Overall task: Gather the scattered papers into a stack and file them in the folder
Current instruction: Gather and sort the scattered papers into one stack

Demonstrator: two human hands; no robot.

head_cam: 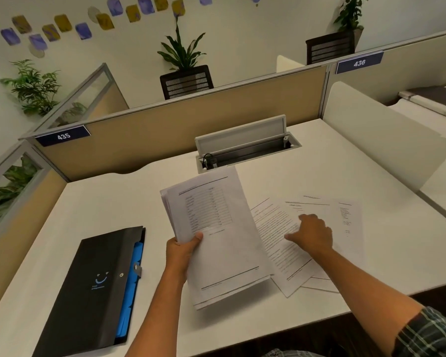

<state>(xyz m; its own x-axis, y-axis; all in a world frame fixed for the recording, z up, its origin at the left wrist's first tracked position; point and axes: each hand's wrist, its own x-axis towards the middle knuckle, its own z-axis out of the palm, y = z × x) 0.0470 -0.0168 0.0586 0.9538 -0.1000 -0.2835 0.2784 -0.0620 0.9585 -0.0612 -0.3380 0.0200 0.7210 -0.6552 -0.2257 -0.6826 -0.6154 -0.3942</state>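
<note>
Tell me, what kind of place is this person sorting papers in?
Most likely an open-plan office cubicle. Numbered partition signs mark the desks, a flip-up cable box is set into the white desk, and mesh-backed office chairs stand beyond the divider.

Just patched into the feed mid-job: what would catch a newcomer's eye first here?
The left hand holds a raised stack of papers at the desk's centre. Just right of it, the right hand rests on loose sheets fanned over the white desk. The black folder lies shut at the front left, blue dividers peeking from its edge.
</note>
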